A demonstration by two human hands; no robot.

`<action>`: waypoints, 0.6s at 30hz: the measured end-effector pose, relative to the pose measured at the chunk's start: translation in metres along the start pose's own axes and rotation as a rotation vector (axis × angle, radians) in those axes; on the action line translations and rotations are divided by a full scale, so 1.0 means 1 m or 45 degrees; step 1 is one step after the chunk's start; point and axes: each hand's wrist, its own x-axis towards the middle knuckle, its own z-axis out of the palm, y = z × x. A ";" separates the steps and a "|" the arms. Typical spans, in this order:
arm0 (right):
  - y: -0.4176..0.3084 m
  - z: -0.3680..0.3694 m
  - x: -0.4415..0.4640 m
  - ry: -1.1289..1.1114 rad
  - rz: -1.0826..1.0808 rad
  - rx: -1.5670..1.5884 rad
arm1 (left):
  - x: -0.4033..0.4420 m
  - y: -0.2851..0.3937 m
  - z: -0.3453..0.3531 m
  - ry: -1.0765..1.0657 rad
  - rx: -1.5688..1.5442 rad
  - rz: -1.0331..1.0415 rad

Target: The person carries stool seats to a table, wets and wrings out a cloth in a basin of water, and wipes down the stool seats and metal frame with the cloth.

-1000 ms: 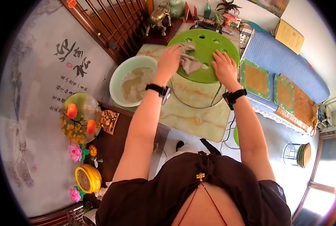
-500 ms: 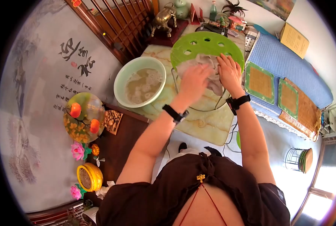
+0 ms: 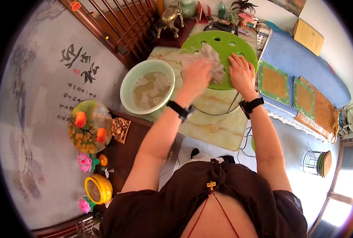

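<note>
A round green stool seat (image 3: 202,38) with several holes and thin metal legs (image 3: 232,104) rests on the marble-patterned table. My left hand (image 3: 197,77), slightly blurred, is closed on a crumpled greyish cloth (image 3: 213,59) that lies against the left part of the seat. My right hand (image 3: 242,74) lies on the right side of the seat, its fingers stretched out near a hole and holding no cloth. Left of my left hand, a pale green basin (image 3: 125,93) contains cloudy, sudsy water (image 3: 148,90).
The marble-patterned table (image 3: 220,133) extends toward me. Behind the seat stand a brass animal figure (image 3: 170,20) and a green bottle (image 3: 221,11). A blue-covered couch (image 3: 295,55) is on the right, a wire stool (image 3: 319,163) on the floor. Ornaments include a yellow pot (image 3: 98,189).
My left hand has moved left with the cloth, baring more of the green seat between my hands. My right hand stays on the seat's right side.
</note>
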 end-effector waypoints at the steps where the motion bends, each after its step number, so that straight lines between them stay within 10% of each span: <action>1: 0.000 0.001 -0.001 -0.002 -0.006 0.006 | -0.010 0.021 0.000 0.000 0.005 -0.007; 18: 0.004 0.000 -0.003 0.080 -0.036 0.025 | 0.041 -0.052 0.000 0.070 0.107 -0.085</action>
